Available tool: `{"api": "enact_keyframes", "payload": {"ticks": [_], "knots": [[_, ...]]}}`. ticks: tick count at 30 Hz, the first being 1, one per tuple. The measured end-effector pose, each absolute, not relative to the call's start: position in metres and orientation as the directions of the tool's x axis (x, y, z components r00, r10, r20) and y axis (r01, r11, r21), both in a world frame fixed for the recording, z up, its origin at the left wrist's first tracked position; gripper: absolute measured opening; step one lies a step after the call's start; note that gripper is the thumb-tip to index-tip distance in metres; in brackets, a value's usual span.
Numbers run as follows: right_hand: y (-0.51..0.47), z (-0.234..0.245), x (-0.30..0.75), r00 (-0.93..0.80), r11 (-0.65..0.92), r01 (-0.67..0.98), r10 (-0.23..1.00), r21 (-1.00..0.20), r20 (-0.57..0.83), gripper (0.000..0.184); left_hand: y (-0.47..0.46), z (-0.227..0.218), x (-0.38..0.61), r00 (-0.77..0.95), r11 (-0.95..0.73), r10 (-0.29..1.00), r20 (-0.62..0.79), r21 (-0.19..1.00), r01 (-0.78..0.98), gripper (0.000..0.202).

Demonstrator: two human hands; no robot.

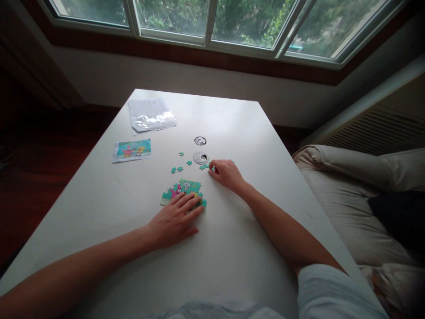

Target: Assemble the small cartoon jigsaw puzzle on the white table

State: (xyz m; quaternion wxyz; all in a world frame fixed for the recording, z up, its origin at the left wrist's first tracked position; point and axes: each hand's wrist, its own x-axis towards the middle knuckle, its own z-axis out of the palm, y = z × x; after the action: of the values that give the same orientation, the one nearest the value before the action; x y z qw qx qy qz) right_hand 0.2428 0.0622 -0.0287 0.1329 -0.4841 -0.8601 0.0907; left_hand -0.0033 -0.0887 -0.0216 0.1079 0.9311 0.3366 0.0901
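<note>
My left hand [177, 217] lies flat with fingers spread over the lower part of a partly joined jigsaw puzzle [191, 186], covering some of its cartoon figures. The puzzle is teal, with a pink figure on its left side. Above and to the right, my right hand [227, 173] has its fingers curled in a pinch at a teal puzzle piece [206, 166] on the table. More pieces beside that hand are partly hidden by it. Several loose pieces [179, 169] lie scattered above the puzzle.
Two round metallic discs [200, 157] lie beyond the loose pieces. A small cartoon picture sheet [133, 150] and a clear plastic bag with paper [151, 115] are at the left of the white table [232, 248]. A beige sofa [341, 199] stands along the right side.
</note>
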Motion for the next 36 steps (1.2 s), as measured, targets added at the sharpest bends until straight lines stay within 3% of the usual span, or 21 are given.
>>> {"api": "enact_keyframes", "payload": {"ticks": [5, 9, 15, 26, 36], "knots": [[0.064, -0.033, 0.243, -0.548, 0.57, 0.757, 0.82, -0.32, 0.164, 0.009, -0.086, -0.023, -0.005, 0.776, -0.768, 0.619, 0.121, 0.299, 0.566, 0.063], [0.065, -0.035, 0.241, -0.577, 0.609, 0.694, 0.789, -0.385, 0.209, 0.01, -0.085, -0.02, -0.005, 0.701, -0.712, 0.694, 0.161, 0.298, 0.636, 0.045], [0.069, -0.038, 0.245, -0.471, 0.557, 0.714, 0.83, -0.424, 0.298, 0.009, -0.083, -0.022, -0.009, 0.608, -0.635, 0.771, 0.192, 0.301, 0.711, 0.025], [0.077, -0.03, 0.24, -0.404, 0.533, 0.644, 0.846, -0.549, 0.347, 0.008, -0.084, -0.027, -0.006, 0.754, -0.75, 0.644, 0.126, 0.298, 0.591, 0.049], [0.125, -0.012, 0.241, -0.391, 0.539, 0.669, 0.841, -0.513, 0.373, 0.013, -0.082, -0.031, -0.009, 0.768, -0.759, 0.629, 0.119, 0.308, 0.574, 0.056]]}}
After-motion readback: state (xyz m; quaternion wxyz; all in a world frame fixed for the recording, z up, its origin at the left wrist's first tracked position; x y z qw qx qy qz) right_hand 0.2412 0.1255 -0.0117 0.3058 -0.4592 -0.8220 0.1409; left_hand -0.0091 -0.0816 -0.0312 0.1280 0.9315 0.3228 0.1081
